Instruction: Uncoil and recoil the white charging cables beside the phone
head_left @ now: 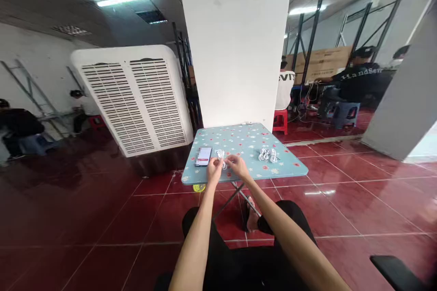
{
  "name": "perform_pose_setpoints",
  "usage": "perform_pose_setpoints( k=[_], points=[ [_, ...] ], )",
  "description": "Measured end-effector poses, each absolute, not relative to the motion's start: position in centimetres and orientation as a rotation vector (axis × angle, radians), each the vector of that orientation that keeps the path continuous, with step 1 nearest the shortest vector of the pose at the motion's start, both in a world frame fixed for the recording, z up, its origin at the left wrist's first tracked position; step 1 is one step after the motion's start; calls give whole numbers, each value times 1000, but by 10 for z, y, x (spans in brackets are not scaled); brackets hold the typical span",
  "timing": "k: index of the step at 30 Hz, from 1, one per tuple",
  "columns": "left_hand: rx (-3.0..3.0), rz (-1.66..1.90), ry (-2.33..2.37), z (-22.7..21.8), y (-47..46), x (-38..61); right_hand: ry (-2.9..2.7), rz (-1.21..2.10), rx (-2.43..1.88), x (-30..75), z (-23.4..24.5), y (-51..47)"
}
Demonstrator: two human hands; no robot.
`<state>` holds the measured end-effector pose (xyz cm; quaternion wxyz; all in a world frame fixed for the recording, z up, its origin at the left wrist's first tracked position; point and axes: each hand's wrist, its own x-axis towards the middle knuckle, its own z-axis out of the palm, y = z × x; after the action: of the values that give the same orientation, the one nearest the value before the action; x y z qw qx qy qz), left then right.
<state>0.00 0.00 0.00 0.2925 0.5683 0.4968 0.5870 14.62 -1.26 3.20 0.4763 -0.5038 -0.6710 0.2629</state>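
Observation:
Over the near edge of a small blue flowered table (239, 140), my left hand (214, 169) and my right hand (238, 166) meet at a bundled white cable (220, 153). The left fingers are closed on the bundle from the left side. My right fingers pinch together beside it, at what looks like a part of the same cable; the exact grip is too small to make out. Left of the bundle lies a phone (203, 156) with its screen lit. Coiled white cables (268, 155) rest in a small group on the table's right half.
A white pillar (235, 45) stands right behind the table, with a large white air cooler (136, 100) to the left. Crossed metal legs (235, 195) hold the table above the red tiled floor. Several people sit on stools in the background. A black armrest (396, 273) is at lower right.

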Motion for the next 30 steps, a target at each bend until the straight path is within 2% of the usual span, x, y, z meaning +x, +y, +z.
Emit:
perform_pose_setpoints(
  k=[7, 19, 30],
  points=[
    [1560, 1521, 1384, 3, -5, -2, -1628, 629, -1258, 142, 26, -14],
    [1657, 1561, 1335, 3, -6, -5, -1716, 980, -1145, 157, 35, -6],
    [1665, 1611, 1279, 4, -6, -5, -1742, 1052, -1140, 154, 35, -6]
  ],
)
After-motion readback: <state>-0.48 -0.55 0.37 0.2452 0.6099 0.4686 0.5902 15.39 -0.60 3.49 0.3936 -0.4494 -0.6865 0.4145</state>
